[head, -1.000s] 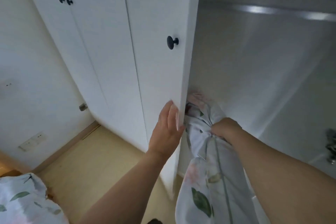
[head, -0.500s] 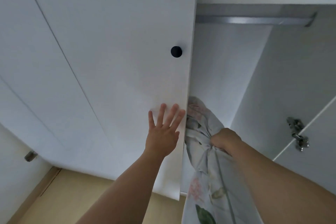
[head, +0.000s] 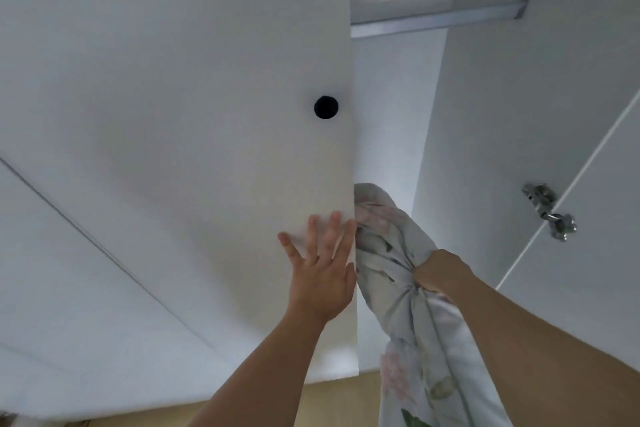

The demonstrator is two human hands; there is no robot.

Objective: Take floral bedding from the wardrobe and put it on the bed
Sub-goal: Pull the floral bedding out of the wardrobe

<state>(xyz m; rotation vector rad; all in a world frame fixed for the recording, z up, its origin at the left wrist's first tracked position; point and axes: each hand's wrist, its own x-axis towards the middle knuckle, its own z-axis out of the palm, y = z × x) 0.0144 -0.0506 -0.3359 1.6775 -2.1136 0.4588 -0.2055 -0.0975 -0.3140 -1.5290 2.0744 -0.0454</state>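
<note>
The floral bedding (head: 408, 322), pale grey with pink flowers and green leaves, hangs bunched in front of the open wardrobe gap (head: 391, 107). My right hand (head: 440, 274) grips the bunched cloth in a fist, and the fabric trails down past the bottom edge of the view. My left hand (head: 322, 274) presses flat with spread fingers against the white wardrobe door (head: 207, 114), close to its right edge, just left of the bedding. The bed is out of view.
A black round knob (head: 326, 107) sits on the door above my left hand. Inside the wardrobe a metal hanging rail (head: 440, 19) runs under a shelf. A metal hinge (head: 549, 211) holds the open right door (head: 588, 270). Wooden floor (head: 329, 402) shows below.
My left hand went from curling round the door's edge to pressing flat on its front face. The door has swung nearer the wardrobe. My right hand keeps hold of the bedding.
</note>
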